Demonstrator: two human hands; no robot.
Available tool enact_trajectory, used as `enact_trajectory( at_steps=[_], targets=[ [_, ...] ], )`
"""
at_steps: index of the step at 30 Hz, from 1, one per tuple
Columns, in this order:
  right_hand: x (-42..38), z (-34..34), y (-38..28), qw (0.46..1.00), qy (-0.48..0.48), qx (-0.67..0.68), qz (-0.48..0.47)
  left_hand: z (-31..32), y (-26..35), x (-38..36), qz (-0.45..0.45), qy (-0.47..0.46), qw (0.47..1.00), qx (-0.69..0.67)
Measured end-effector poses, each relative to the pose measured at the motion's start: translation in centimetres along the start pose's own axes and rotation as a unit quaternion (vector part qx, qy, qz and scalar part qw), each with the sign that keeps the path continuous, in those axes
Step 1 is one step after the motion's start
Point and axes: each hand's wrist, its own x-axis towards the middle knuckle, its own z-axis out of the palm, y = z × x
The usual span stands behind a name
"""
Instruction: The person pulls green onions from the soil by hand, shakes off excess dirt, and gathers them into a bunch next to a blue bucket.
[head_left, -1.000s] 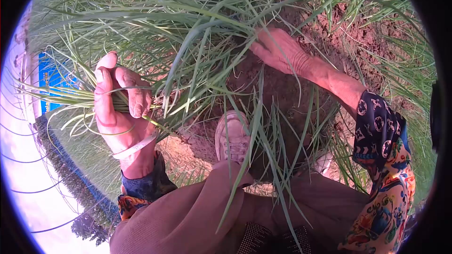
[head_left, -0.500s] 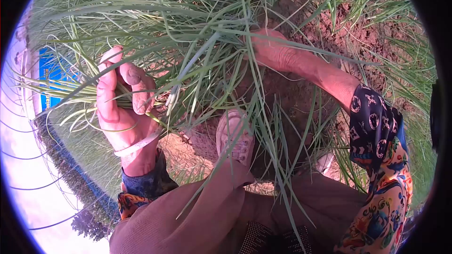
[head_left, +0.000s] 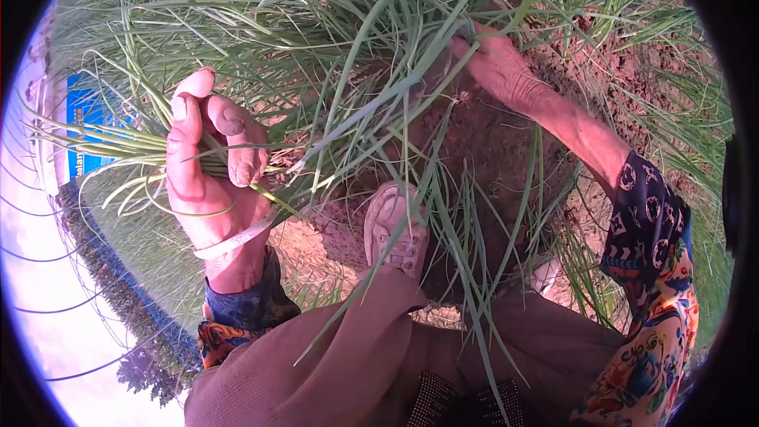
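The person's left hand [head_left: 213, 150] is curled firmly round a bunch of green stalks [head_left: 118, 146], fingers folded over it, with the thin ends fanning out to the left of the fist. One stalk loops across the heel of the hand, above the pale band [head_left: 233, 242] on the wrist. The right hand [head_left: 500, 71] reaches in among long green leaves [head_left: 379, 100] above the bare soil [head_left: 494, 138]; its fingertips are lost in the foliage, so whether they pinch anything cannot be told.

The likeliest trouble is tangling: the long leaves stretch from near the right hand towards the left fist, and a sudden tug could drag stalks out of the bunch. The bunch could also splay or shed pieces if the left fingers loosen, since its stalks already stick out at different angles. A sharp pull by the right hand might snap leaves rather than free them whole. More leaves trail beside the shoe [head_left: 394, 229] and over the trousers [head_left: 316, 332], where a shifting foot could crush them.
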Motion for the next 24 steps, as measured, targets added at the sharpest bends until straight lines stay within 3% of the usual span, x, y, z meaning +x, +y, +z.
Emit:
enact_trajectory(
  at_steps=[2, 5, 6, 9, 10, 12, 13, 15, 17, 21, 23, 24],
  targets=[
    [0.1, -0.3, -0.9, 0.982, -0.05, 0.121, 0.137, -0.4, -0.1, 0.0, -0.001, -0.007, 1.0, 0.007],
    [0.2, 1.5, -0.4, 0.981, -0.079, 0.16, 0.083, -0.7, -0.1, 0.3, 0.0, -0.028, 1.0, 0.007],
    [0.2, 2.6, -0.5, 0.999, -0.022, 0.044, 0.01, -0.8, 0.1, 0.3, 0.0, -0.036, 0.999, 0.008],
    [0.9, 1.9, -2.8, 0.99, -0.119, -0.029, 0.069, -0.3, 0.3, 0.0, -0.018, 0.031, 0.999, 0.008],
    [0.9, 5.1, 0.3, 0.992, -0.048, -0.111, -0.035, -0.7, 0.2, 0.1, -0.01, 0.004, 1.0, 0.013],
    [1.0, 4.6, -1.7, 0.988, -0.096, -0.123, 0.018, -1.7, -0.1, 0.4, 0.004, -0.051, 0.998, 0.022],
    [1.3, 3.8, -2.5, 0.984, -0.123, -0.119, 0.052, -0.5, 0.5, 1.0, -0.012, -0.023, 1.0, 0.017],
    [1.5, 3.9, -2.6, 0.987, -0.106, -0.112, 0.054, 0.8, 1.1, 1.0, -0.025, 0.027, 0.999, -0.001],
    [1.5, 4.1, -2.6, 0.987, -0.089, -0.124, 0.047, 0.4, 0.8, 1.2, -0.023, 0.001, 1.0, 0.008],
    [0.4, 4.0, -0.7, 0.995, -0.051, 0.041, 0.074, 0.2, 0.6, 0.6, -0.019, 0.044, 0.999, 0.014],
    [-0.3, 5.9, 0.1, 0.961, 0.046, 0.267, 0.054, -1.4, 0.2, 0.6, -0.011, -0.005, 1.0, 0.002],
    [-0.3, 5.2, -0.6, 0.972, 0.041, 0.228, 0.049, -1.9, 0.1, 0.7, -0.007, -0.032, 0.999, -0.004]
  ],
)
